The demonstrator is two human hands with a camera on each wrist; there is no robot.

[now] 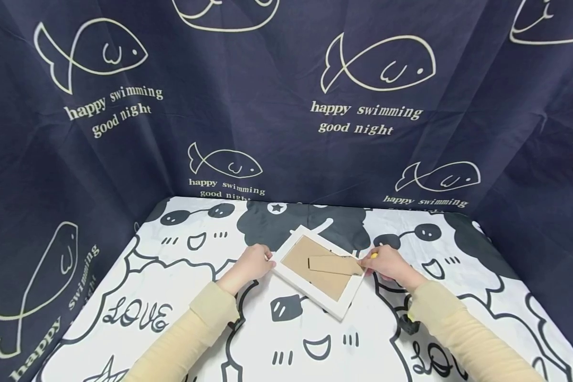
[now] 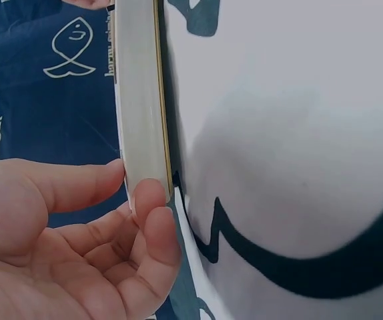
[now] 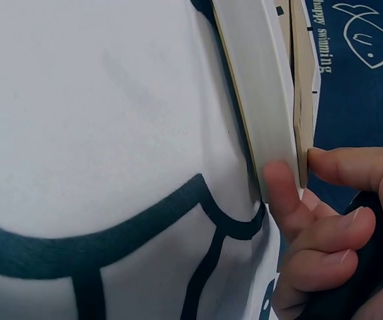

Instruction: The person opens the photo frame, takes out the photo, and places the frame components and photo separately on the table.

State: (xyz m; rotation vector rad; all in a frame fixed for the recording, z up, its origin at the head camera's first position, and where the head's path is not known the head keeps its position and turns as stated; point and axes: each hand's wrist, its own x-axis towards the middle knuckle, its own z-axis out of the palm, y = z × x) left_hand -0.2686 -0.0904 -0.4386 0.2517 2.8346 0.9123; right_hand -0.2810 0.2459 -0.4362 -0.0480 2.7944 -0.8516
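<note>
A white picture frame (image 1: 310, 287) lies face down and turned at an angle on the patterned cloth. Its brown backing board (image 1: 296, 255) faces up, with a cardboard easel stand (image 1: 331, 264) along it. My left hand (image 1: 254, 261) pinches the frame's left corner, thumb on top and fingertips beneath the edge. At the right corner, my right hand (image 1: 389, 262) grips the frame edge and the stand's end together, thumb (image 3: 341, 167) against the stand. A small yellow thing (image 1: 374, 255) shows by the right fingers. Its kind is unclear, as is a dark shape (image 3: 331, 293) inside the right palm.
A white cloth (image 1: 196, 297) with black cartoon drawings covers the table. Behind and at both sides hangs a dark blue curtain (image 1: 286, 106) with fish prints and lettering.
</note>
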